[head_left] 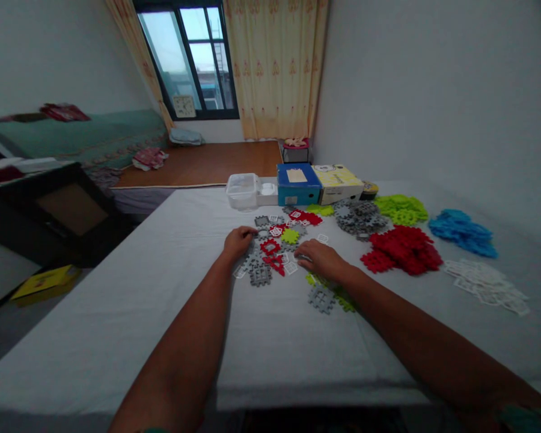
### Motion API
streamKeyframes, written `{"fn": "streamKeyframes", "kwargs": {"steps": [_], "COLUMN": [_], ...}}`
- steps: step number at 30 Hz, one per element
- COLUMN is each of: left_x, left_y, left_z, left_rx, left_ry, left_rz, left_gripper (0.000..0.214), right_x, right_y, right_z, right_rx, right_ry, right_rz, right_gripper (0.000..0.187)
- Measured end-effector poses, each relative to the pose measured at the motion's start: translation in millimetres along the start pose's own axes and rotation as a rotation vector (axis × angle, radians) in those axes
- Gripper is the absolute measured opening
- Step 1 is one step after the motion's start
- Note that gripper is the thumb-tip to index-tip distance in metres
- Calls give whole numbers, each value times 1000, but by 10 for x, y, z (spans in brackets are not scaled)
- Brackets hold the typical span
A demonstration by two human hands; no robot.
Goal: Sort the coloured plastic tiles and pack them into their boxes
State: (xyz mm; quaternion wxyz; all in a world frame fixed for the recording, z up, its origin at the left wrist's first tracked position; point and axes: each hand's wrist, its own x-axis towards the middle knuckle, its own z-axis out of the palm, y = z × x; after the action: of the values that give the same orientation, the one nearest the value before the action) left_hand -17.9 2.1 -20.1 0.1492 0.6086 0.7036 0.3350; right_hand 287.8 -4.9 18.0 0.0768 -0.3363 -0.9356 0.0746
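A spread of mixed flat interlocking plastic pieces lies on the white-covered table (pixel 139 313) between my hands. My left hand (pixel 240 243) is closed at its left edge, fingertips together beside a grey piece (pixel 262 221); what they hold, if anything, is hidden. My right hand (pixel 322 260) reaches in from the right, fingers curled down near a white frame piece (pixel 291 266); I cannot make out what they pinch. Between them lie a red ring-shaped piece (pixel 270 246), a lime green piece (pixel 290 236) and a grey square piece (pixel 260 275). Another grey piece (pixel 321 299) lies below my right hand.
Piles sorted by colour lie to the right: grey (pixel 359 218), lime green (pixel 402 209), red (pixel 403 249), blue (pixel 462 231) and white (pixel 487 285). Behind stand a clear plastic container (pixel 242 190), a blue box (pixel 298 185) and a yellow-and-white box (pixel 338 183).
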Motion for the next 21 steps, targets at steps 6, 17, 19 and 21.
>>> {"fn": "streamKeyframes", "kwargs": {"steps": [6, 17, 19, 21], "left_x": [-6, 12, 19, 24], "left_y": [11, -15, -15, -10], "left_z": [-18, -1, -5, -13], "left_rx": [43, 19, 23, 37], "left_ry": [-9, -4, -5, -11], "left_rz": [41, 57, 62, 64], "left_gripper": [38, 38, 38, 37], "right_x": [9, -104, -266, -510], "right_y": [-65, 264, 340, 425], "right_z": [-76, -305, -474, -589], "right_rx": [-180, 182, 259, 290], "right_ry": [-64, 333, 467, 561], "right_rz": [41, 153, 139, 173], "right_gripper": [24, 25, 25, 26]}}
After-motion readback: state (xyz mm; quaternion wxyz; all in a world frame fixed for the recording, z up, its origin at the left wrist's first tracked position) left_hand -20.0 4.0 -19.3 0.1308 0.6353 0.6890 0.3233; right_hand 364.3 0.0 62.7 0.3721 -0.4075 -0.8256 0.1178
